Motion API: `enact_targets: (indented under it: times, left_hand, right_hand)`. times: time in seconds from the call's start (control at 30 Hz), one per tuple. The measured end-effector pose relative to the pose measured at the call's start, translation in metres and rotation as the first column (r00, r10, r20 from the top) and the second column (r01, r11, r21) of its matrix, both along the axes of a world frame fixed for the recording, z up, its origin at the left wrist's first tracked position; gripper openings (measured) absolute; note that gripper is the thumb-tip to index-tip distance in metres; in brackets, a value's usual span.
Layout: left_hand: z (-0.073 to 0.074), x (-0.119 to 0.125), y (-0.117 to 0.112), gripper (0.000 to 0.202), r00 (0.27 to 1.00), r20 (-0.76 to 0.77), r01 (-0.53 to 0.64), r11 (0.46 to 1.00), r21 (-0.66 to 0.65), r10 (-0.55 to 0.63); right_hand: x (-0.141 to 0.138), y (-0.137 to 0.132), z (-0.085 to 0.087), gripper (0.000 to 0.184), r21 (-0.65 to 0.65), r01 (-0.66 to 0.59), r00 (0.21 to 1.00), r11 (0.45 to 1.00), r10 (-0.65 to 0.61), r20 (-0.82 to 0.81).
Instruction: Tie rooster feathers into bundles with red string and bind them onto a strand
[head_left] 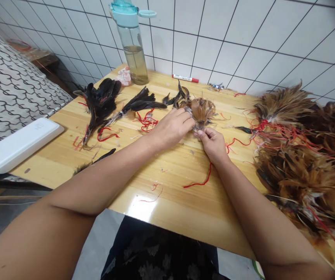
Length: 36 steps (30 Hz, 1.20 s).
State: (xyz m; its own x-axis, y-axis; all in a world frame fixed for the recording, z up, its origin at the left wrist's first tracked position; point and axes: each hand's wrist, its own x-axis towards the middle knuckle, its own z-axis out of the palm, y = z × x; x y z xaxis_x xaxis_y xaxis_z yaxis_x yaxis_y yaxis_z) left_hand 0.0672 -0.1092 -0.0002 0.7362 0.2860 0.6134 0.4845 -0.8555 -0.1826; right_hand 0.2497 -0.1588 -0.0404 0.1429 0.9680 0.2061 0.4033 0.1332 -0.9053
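Observation:
Both of my hands meet over the wooden table at a small bunch of brown feathers (204,111). My left hand (174,128) reaches in from the left, its fingers curled over the near side of the bunch. With thumb and fingers pressed together, my right hand (214,146) pinches the stem end of the bunch. The exact grip of the left fingertips is hidden behind the hand. Red string (204,181) trails on the table below my right hand. Dark feathers (182,93) lie just behind the bunch.
Black feather bundles (101,101) lie at the left, with red string scraps (146,120) nearby. Large brown feather bundles (307,175) fill the right side. A water bottle (135,58), a red marker (185,78) and a crumpled tissue (124,76) are by the tiled wall. A white device (21,144) overhangs the left edge.

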Motion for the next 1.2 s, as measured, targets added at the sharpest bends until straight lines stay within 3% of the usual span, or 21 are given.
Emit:
enact_targets:
  times: [0.6, 0.9, 1.2]
  left_hand:
    - [0.0061, -0.0014, -0.0035, 0.027, 0.999, -0.044, 0.000, 0.998, 0.056, 0.002]
    - [0.0081, -0.0014, -0.0046, 0.029, 1.000, -0.021, 0.020, 0.997, -0.081, -0.022]
    - [0.0026, 0.0046, -0.0083, 0.028, 0.999, -0.030, 0.026, 0.992, -0.121, -0.030]
  right_hand:
    - [0.0010, -0.0008, 0.0031, 0.032, -0.017, -0.058, 0.996, 0.998, 0.057, -0.067]
    - [0.0011, -0.0022, 0.0053, 0.040, -0.044, -0.103, 0.993, 0.994, 0.100, -0.057]
    - [0.0023, -0.0009, 0.0039, 0.028, 0.027, -0.144, 0.988, 0.989, 0.143, 0.052]
